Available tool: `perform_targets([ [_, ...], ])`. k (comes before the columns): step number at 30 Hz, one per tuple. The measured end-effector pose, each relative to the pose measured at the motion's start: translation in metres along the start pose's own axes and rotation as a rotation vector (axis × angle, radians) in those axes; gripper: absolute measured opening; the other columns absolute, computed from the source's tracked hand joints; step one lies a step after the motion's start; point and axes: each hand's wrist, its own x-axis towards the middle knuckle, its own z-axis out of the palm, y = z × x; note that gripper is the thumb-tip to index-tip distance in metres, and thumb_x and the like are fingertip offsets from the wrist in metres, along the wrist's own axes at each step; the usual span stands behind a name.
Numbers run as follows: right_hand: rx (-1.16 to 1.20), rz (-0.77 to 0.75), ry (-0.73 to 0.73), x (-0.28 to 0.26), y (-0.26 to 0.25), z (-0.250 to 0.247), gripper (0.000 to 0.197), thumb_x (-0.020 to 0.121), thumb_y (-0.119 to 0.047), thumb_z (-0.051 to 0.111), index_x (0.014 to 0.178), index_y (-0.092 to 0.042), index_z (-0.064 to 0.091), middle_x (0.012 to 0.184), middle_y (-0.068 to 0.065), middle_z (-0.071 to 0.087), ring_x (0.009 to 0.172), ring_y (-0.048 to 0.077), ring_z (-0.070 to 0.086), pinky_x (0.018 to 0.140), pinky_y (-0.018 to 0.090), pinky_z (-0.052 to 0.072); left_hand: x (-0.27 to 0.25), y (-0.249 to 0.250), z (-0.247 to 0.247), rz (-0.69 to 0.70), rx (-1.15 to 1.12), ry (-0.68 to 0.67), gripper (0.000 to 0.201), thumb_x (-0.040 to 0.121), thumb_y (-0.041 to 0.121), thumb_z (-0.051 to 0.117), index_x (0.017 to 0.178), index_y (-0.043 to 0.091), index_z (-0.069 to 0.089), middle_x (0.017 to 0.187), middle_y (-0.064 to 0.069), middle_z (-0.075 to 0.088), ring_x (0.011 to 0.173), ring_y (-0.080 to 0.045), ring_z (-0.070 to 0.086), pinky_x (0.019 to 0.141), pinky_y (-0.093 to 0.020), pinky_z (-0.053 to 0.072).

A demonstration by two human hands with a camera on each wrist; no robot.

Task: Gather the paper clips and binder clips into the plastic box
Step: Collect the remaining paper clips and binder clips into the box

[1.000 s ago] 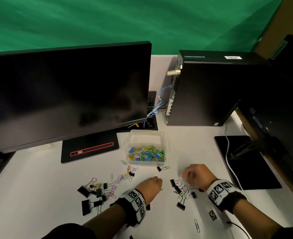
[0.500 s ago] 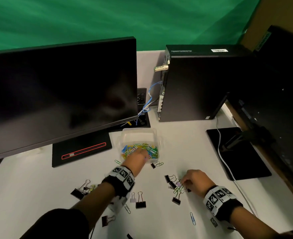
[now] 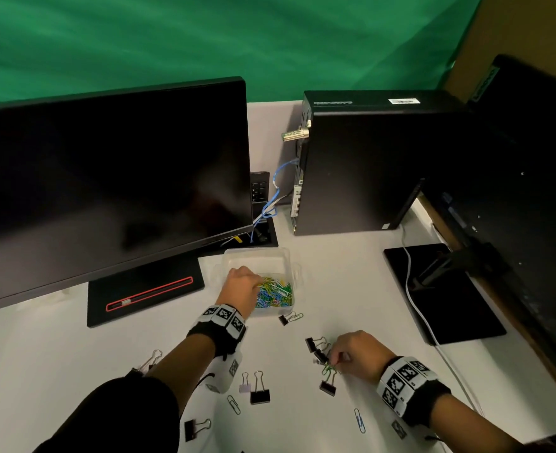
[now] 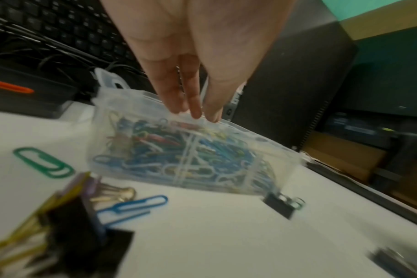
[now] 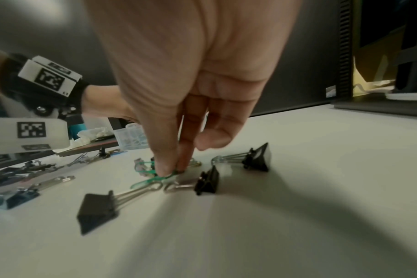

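Note:
The clear plastic box [image 3: 257, 256] [image 4: 155, 159] holds a heap of coloured paper clips. My left hand [image 3: 242, 286] [image 4: 193, 111] hangs over its left side, fingers straight and pointing down, nothing seen in them. My right hand [image 3: 338, 358] [image 5: 171, 169] is down on the table, thumb and forefinger pinching a green paper clip [image 3: 328, 370] [image 5: 145, 183] among black binder clips [image 5: 208, 181] [image 5: 98, 208]. More binder clips [image 3: 259, 392] [image 3: 191, 428] [image 3: 283, 319] and paper clips [image 3: 360, 420] [image 3: 234, 404] lie loose on the white table.
A large monitor [image 3: 106, 178] on a black base [image 3: 145, 289] stands just left of the box. Behind the box is a black computer tower [image 3: 368, 165]. A black pad [image 3: 443, 295] with a white cable [image 3: 414, 299] lies to the right.
My left hand went from the table up to the box and now hangs over it. My right hand shifted slightly onto the clip cluster and pinches a green paper clip.

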Motion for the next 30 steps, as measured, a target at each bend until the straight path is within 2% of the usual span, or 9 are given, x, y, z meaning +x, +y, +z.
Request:
perform_targets([
  [4,-0.022,-0.012,-0.018,0.006,-0.005,0.004,0.022,0.082,-0.015,0.061,0.101,-0.022,0.069,0.089,-0.010,0.060,0.081,0.005,0.047,0.064,0.004,0.028,-0.017,0.022,0.014,0.250,0.039,-0.071,0.024,0.092,0.017,0.050,0.107,0.018,0.068,0.108,-0.004,0.060,0.107,-0.021,0.046,0.095,-0.030,0.039],
  [8,-0.067,0.026,-0.035,0.008,-0.009,0.004,0.027,0.082,-0.015,0.056,0.105,-0.023,0.068,0.109,0.000,0.066,0.098,0.016,0.057,0.081,0.023,0.040,-0.024,0.041,0.027,0.376,0.190,-0.216,0.030,0.094,0.015,0.044,0.117,0.015,0.063,0.109,-0.010,0.060,0.108,-0.025,0.047,0.092,-0.035,0.040],
  [12,-0.072,0.032,-0.050,0.008,-0.011,0.004,0.025,0.082,-0.014,0.055,0.102,-0.020,0.069,0.111,0.000,0.065,0.103,0.018,0.057,0.083,0.023,0.041,-0.028,0.053,0.038,0.330,0.446,-0.368,0.031,0.092,0.002,0.040,0.121,0.006,0.050,0.107,-0.017,0.059,0.100,-0.035,0.058,0.077,-0.042,0.048],
  [14,-0.075,0.031,-0.051,0.008,-0.011,0.005,0.023,0.081,-0.014,0.056,0.098,-0.019,0.070,0.111,0.000,0.066,0.103,0.017,0.057,0.081,0.022,0.040,-0.028,0.056,0.043,0.295,0.505,-0.414,0.042,0.087,-0.006,0.043,0.128,0.003,0.039,0.108,-0.020,0.061,0.097,-0.037,0.061,0.071,-0.041,0.049],
  [18,-0.079,0.039,-0.065,0.008,-0.012,0.008,0.021,0.077,-0.009,0.053,0.092,-0.017,0.067,0.108,-0.001,0.064,0.094,0.015,0.057,0.077,0.021,0.040,-0.030,0.055,0.048,0.275,0.530,-0.434,0.052,0.085,-0.009,0.045,0.134,0.000,0.034,0.117,-0.023,0.059,0.105,-0.036,0.059,0.081,-0.043,0.050],
  [21,-0.097,0.025,-0.085,0.006,-0.013,0.009,0.018,0.076,-0.008,0.051,0.086,-0.015,0.063,0.096,-0.002,0.059,0.083,0.015,0.053,0.071,0.021,0.038,-0.033,0.052,0.049,0.265,0.501,-0.432,0.052,0.086,-0.007,0.044,0.136,0.004,0.034,0.117,-0.022,0.059,0.107,-0.037,0.058,0.083,-0.042,0.049],
  [24,-0.097,0.016,-0.094,0.005,-0.012,0.011,0.014,0.075,-0.012,0.051,0.076,-0.024,0.057,0.088,-0.009,0.049,0.078,0.010,0.047,0.069,0.022,0.039,-0.035,0.049,0.047,0.276,0.480,-0.440,0.041,0.087,-0.008,0.042,0.126,0.003,0.045,0.112,-0.021,0.059,0.103,-0.036,0.058,0.079,-0.041,0.048],
  [27,-0.063,0.044,-0.097,0.005,-0.007,0.011,0.025,0.074,-0.014,0.053,0.060,-0.033,0.043,0.083,-0.011,0.048,0.077,0.010,0.048,0.071,0.023,0.042,-0.040,0.048,0.044,0.274,0.475,-0.448,0.028,0.089,-0.005,0.040,0.115,-0.001,0.051,0.112,-0.022,0.057,0.103,-0.038,0.056,0.080,-0.042,0.047],
  [30,0.001,0.065,-0.077,0.005,-0.005,0.005,0.027,0.075,-0.016,0.059,0.061,-0.035,0.045,0.076,-0.017,0.045,0.076,0.009,0.050,0.069,0.018,0.042,-0.043,0.046,0.042,0.261,0.470,-0.443,0.021,0.093,0.002,0.038,0.110,-0.002,0.049,0.111,-0.023,0.057,0.100,-0.039,0.057,0.079,-0.044,0.047],
])
